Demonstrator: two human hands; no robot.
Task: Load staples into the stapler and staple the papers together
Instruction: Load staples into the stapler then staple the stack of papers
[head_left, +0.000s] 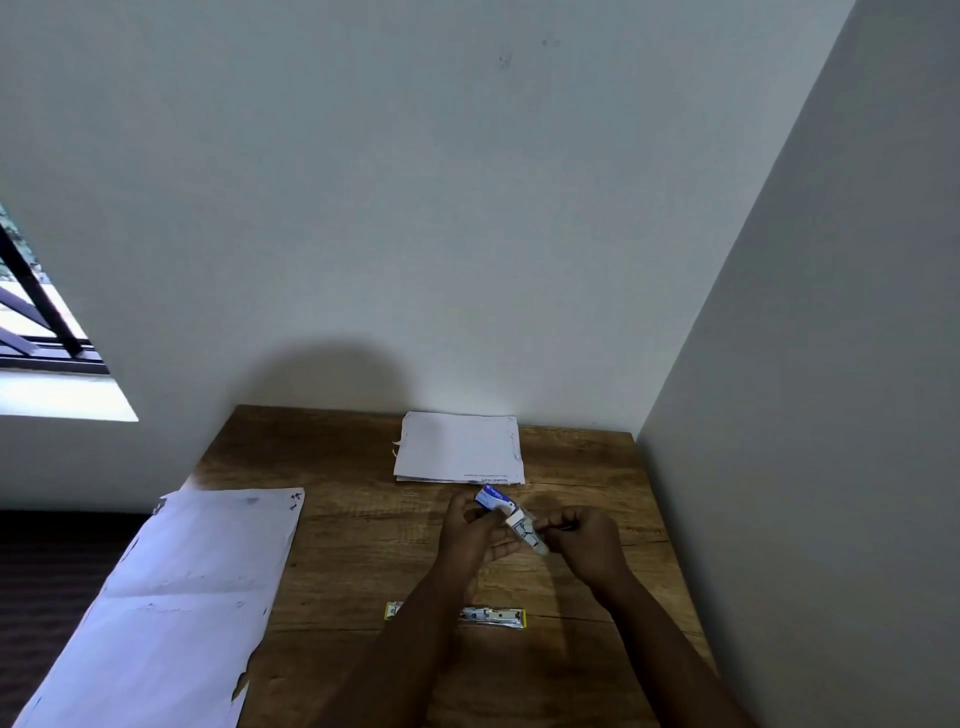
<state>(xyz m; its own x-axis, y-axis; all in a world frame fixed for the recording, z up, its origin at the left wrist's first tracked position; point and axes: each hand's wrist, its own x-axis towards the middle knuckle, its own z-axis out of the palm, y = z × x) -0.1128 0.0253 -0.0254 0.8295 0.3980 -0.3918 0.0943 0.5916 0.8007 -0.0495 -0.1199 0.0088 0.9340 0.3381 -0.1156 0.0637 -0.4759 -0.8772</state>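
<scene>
both hands (470, 530) (584, 540) curled (fingers pinching)

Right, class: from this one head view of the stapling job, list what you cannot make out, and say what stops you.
- Stapler: its middle is hidden behind the left forearm.
- Staple box: the print is too small to read; the left hand covers part of it.
- Right hand: what its fingers pinch is blurred.
- Papers: the sheet count cannot be told and the printed line is too small.
- Large sheet: cut off by the bottom edge.
</scene>
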